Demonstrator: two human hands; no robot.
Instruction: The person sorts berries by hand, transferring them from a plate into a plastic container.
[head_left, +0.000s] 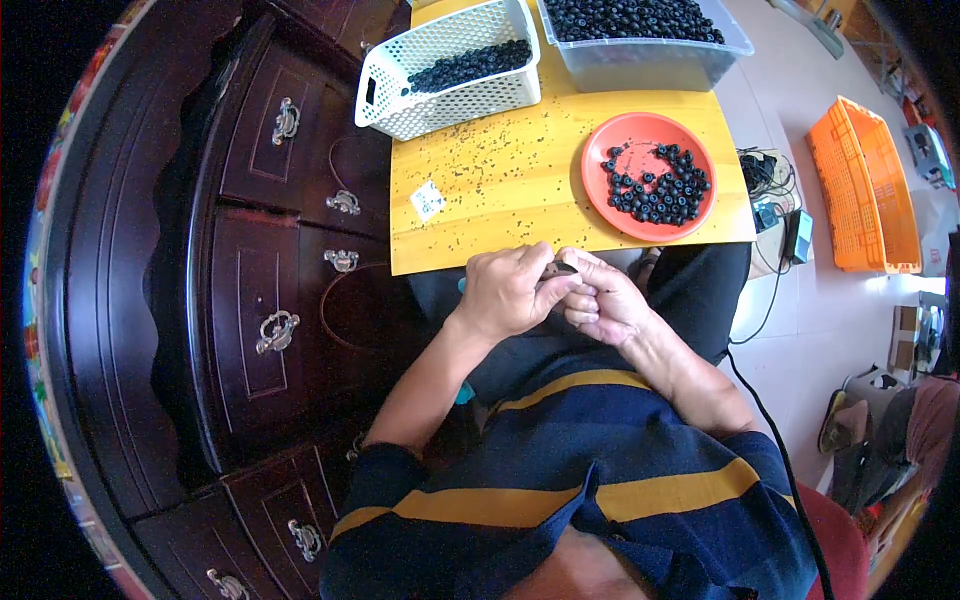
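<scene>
Small dark piece (pixel 565 268) sits between the fingertips of left hand (pixel 503 291) and right hand (pixel 612 303), just off the worktop's near edge; both grips pinch it. Yellow wooden worktop (pixel 415 240), speckled dark, bears red plate (pixel 591 190) of black pieces (pixel 662 204). Dark drawers (pixel 255 370) left; pale floor (pixel 800 320) right. Fingers mostly hide the held piece, kind unclear; clear bin (pixel 645 68) cut off above.
</scene>
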